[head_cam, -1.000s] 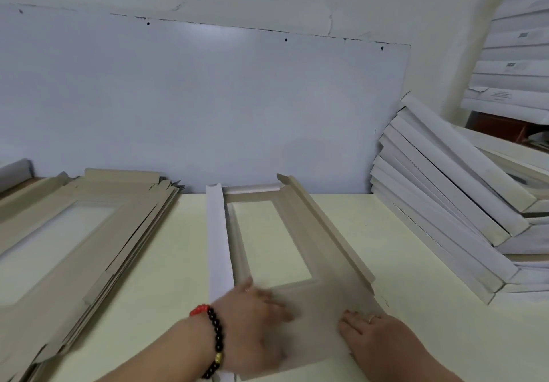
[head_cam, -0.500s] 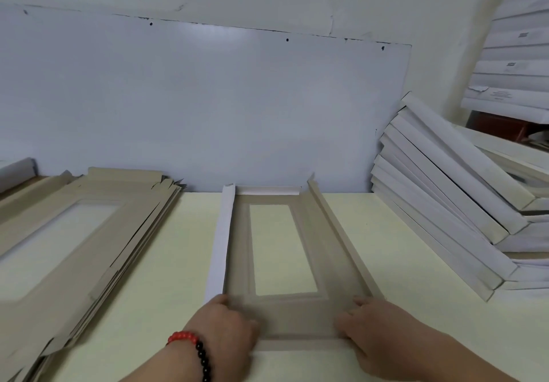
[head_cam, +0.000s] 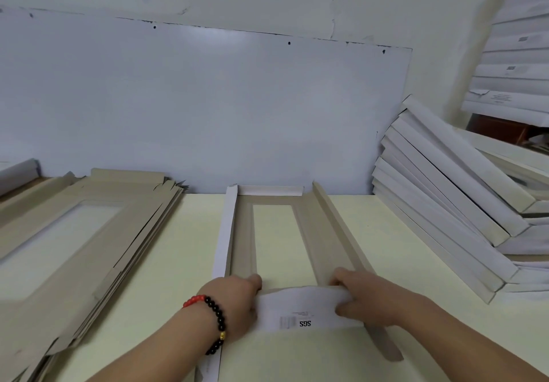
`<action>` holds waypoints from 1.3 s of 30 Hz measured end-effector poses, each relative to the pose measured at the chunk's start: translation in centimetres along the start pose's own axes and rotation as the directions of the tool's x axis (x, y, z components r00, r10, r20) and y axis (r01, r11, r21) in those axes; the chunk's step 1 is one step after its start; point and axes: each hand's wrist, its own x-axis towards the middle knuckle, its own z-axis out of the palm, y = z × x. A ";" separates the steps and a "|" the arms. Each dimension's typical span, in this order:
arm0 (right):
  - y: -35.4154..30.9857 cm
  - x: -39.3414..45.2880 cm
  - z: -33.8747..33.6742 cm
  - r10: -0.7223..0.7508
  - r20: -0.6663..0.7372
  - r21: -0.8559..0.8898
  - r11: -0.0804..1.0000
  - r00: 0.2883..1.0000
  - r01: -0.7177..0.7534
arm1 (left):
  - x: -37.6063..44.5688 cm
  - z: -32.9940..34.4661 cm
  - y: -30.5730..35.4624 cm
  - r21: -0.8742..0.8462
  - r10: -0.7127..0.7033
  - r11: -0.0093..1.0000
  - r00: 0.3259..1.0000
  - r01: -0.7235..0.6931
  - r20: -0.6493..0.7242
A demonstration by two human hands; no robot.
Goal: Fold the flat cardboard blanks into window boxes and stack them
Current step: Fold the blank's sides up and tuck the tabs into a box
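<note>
A part-folded window box blank [head_cam: 306, 233] lies lengthwise on the pale yellow table [head_cam: 178, 262], grey-brown inside, white outside. Its left, right and far side walls stand up around a rectangular window. The near end flap [head_cam: 300, 310], white with a barcode and "SGS" print, is lifted and bowed. My left hand [head_cam: 231, 307], with a bead bracelet on the wrist, grips the flap's left end. My right hand [head_cam: 365, 298] grips its right end, thumb under the flap.
A pile of flat grey-brown blanks [head_cam: 74, 242] lies at the left. Finished white boxes [head_cam: 445, 212] lean in a slanted stack at the right, more white boxes [head_cam: 514, 54] piled above. A white board [head_cam: 193, 108] stands against the wall behind the table.
The blank was turned straight along the table. Both hands moved from pressing its near end flat to lifting the near flap, which now shows its white printed side.
</note>
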 end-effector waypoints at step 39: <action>-6.4 -0.9 9.4 -0.321 -0.265 -0.225 0.938 0.909 0.265 | -1.1 6.5 4.0 -0.082 0.226 0.971 0.974 -0.226 -0.006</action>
